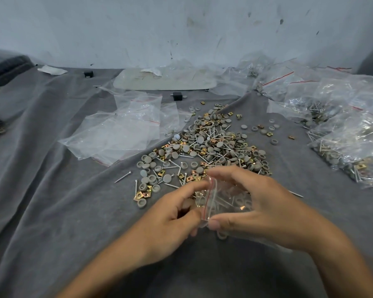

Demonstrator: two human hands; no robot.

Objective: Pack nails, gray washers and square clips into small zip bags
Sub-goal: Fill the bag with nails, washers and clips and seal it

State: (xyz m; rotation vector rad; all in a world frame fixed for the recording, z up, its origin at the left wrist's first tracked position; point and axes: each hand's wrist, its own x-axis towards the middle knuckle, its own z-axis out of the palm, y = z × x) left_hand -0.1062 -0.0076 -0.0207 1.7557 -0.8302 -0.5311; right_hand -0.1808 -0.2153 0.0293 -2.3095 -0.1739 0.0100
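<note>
open cloth (41, 190) left — pile (213, 147) ahead, bags (342, 130) right

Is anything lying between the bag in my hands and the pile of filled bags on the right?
Nothing blocks it. Between the small zip bag and the filled bags lies only gray cloth and one loose nail.

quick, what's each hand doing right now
left hand: pinches the red-lined edge of the small zip bag
right hand: thumb and fingers curled round the same bag, holding it
</note>
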